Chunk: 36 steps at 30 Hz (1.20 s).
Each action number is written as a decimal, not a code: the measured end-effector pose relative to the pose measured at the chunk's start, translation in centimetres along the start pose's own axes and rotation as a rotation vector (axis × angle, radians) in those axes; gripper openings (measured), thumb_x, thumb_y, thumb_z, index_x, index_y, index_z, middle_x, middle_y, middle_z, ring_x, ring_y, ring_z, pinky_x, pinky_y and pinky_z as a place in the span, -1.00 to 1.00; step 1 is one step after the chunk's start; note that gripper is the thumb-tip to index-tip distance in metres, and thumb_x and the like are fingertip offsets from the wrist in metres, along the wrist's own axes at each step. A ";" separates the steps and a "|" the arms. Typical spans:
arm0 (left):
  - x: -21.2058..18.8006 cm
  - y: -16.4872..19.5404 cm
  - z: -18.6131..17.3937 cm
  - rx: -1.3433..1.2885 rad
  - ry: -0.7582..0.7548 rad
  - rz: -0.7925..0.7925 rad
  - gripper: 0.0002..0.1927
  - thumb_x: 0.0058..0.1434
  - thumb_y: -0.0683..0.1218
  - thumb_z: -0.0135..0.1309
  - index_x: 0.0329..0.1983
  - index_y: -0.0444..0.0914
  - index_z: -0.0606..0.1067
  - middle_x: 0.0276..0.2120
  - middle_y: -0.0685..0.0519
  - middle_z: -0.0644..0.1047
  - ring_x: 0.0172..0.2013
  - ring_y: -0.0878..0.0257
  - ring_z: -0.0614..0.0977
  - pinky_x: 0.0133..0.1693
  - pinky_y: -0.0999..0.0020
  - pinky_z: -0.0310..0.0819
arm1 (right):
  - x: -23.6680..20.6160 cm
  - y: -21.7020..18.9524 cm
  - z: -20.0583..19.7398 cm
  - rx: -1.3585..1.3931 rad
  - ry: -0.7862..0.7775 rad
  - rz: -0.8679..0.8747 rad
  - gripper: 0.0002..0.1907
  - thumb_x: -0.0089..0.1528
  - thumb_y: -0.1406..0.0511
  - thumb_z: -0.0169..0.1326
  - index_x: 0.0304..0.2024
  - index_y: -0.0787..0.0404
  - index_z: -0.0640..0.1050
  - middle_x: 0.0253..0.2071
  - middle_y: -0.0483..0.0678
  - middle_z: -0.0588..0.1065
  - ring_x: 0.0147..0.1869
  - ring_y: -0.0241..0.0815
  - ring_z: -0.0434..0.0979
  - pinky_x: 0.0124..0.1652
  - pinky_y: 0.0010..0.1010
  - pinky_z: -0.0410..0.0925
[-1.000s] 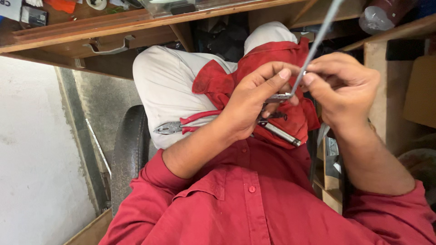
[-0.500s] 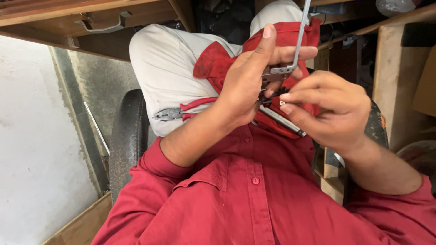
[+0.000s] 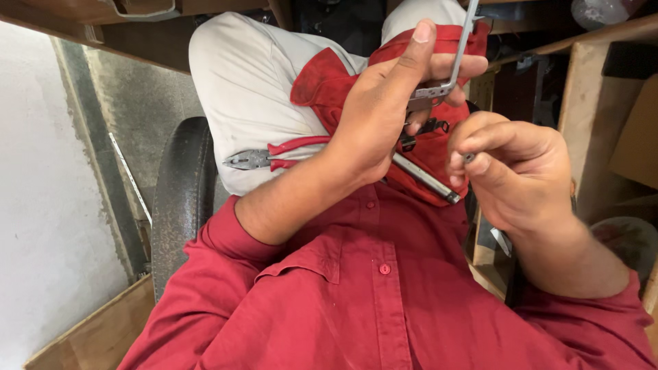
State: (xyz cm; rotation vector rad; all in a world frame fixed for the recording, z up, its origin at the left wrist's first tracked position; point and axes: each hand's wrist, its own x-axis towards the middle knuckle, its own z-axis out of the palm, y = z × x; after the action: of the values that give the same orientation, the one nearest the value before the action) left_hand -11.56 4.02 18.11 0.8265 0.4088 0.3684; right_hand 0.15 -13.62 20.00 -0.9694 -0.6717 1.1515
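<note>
My left hand grips a thin grey metal rod with a flat bracket end, held upright over my lap. My right hand sits just to its right and lower, thumb and forefinger pinched on a tiny dark part, a little apart from the rod. On my lap lie a red cloth, red-handled pliers on my pale trouser leg, and a silver cylindrical tool partly hidden under my left hand.
A black tyre stands at my left beside a pale wall. A wooden bench edge runs across the top left. Wooden shelving and boxes crowd the right side.
My right hand has slid down off the rod and pulled slightly right, now pinching a small part. The left hand and rod have risen in view.
</note>
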 end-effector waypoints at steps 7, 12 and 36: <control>0.1 -0.1 0.2 -0.047 0.019 -0.056 -0.23 0.51 0.37 -0.20 0.03 -0.41 0.64 -0.23 -0.02 0.67 -0.34 0.43 0.56 -0.44 0.52 0.23 | -0.4 0.1 -0.4 0.209 0.017 0.077 -0.87 0.44 0.37 0.22 -0.11 0.36 0.64 -0.26 0.09 0.54 -0.25 -0.14 0.50 -0.26 -0.42 0.41; 0.0 -0.2 0.4 -0.041 0.034 -0.084 -0.24 0.49 0.38 -0.17 0.03 -0.39 0.65 -0.39 0.03 0.62 -0.55 0.44 0.34 -0.47 0.54 0.20 | -0.6 0.6 -0.6 0.260 0.062 0.140 -0.85 0.46 0.35 0.19 -0.12 0.36 0.64 -0.28 0.08 0.54 -0.25 -0.16 0.47 -0.28 -0.44 0.38; -0.4 -1.4 0.7 -0.102 0.045 0.029 -0.24 0.50 0.38 -0.24 0.01 -0.36 0.62 -0.24 0.06 0.62 -0.20 0.36 0.59 -0.12 0.48 0.41 | 1.5 1.4 3.2 -0.864 0.259 -0.415 -0.89 0.39 0.42 0.27 -0.09 0.29 0.58 -0.02 -0.11 0.31 0.06 -0.32 0.40 0.12 -0.59 0.35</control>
State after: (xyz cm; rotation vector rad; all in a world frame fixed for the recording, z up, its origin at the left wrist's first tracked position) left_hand -11.33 2.55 17.51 0.7267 0.4167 0.4315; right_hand -2.69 -11.16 20.14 -1.5695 -1.1253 0.3255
